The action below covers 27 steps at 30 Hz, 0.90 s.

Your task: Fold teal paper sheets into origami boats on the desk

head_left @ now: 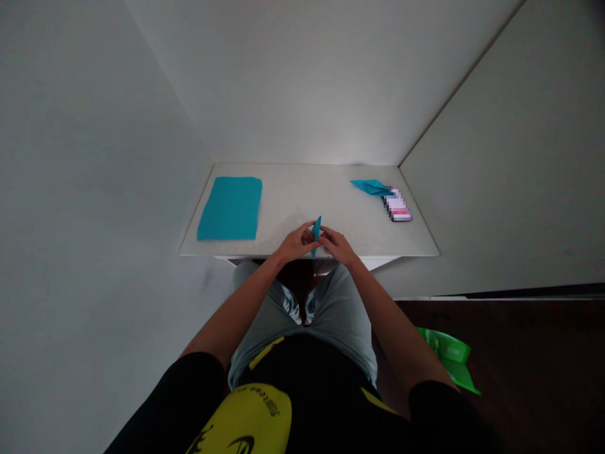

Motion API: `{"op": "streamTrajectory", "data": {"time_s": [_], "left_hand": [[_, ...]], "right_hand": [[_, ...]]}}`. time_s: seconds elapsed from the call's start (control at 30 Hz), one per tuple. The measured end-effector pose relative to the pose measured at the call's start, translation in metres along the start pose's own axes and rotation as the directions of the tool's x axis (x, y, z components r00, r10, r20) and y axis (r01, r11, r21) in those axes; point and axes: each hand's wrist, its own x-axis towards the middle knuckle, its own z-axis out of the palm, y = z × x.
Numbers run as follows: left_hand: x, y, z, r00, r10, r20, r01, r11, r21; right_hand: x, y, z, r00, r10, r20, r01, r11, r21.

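A narrow piece of folded blue paper stands between my two hands, over the front edge of the white table. My left hand grips it from the left with thumb and fingers. On its other side, my right hand pinches it, with the thumb near the left thumb. Its lower tip points down past the table's edge, and parts of it are hidden by my fingers. Another folded blue paper shape, long and pointed, lies at the back right of the table. Flat blue paper rests on the left side.
The white table stands against walls at the back and both sides. A phone, blurred out, lies at the right, partly touched by the pointed paper shape. On the dark floor at lower right is a green plastic object.
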Motion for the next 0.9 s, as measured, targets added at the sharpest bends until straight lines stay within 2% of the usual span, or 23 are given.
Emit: {"op": "streamTrajectory", "data": {"time_s": [0.27,0.47,0.7,0.8,0.9], "left_hand": [[0.001,-0.002,-0.002,1.0,0.004,0.011,-0.003,0.999,-0.049],[0.003,-0.005,-0.004,0.999,-0.015,-0.041,0.012,0.997,-0.078],[0.008,-0.002,-0.003,0.982,-0.145,-0.118,0.117,0.97,-0.213],[0.008,-0.003,-0.006,0.973,-0.211,-0.095,0.173,0.936,-0.306],[0.006,-0.005,-0.007,0.973,-0.217,-0.081,0.176,0.922,-0.346]], "right_hand": [[0.0,0.005,0.005,0.994,-0.001,-0.111,-0.001,1.0,-0.016],[-0.003,-0.001,0.005,0.983,-0.009,-0.186,0.004,1.0,-0.028],[-0.001,0.001,0.004,0.966,0.088,-0.244,-0.066,0.993,0.095],[0.001,0.007,0.002,0.959,0.08,-0.273,-0.031,0.983,0.182],[0.001,0.01,0.001,0.966,0.081,-0.247,-0.03,0.979,0.202]]}}
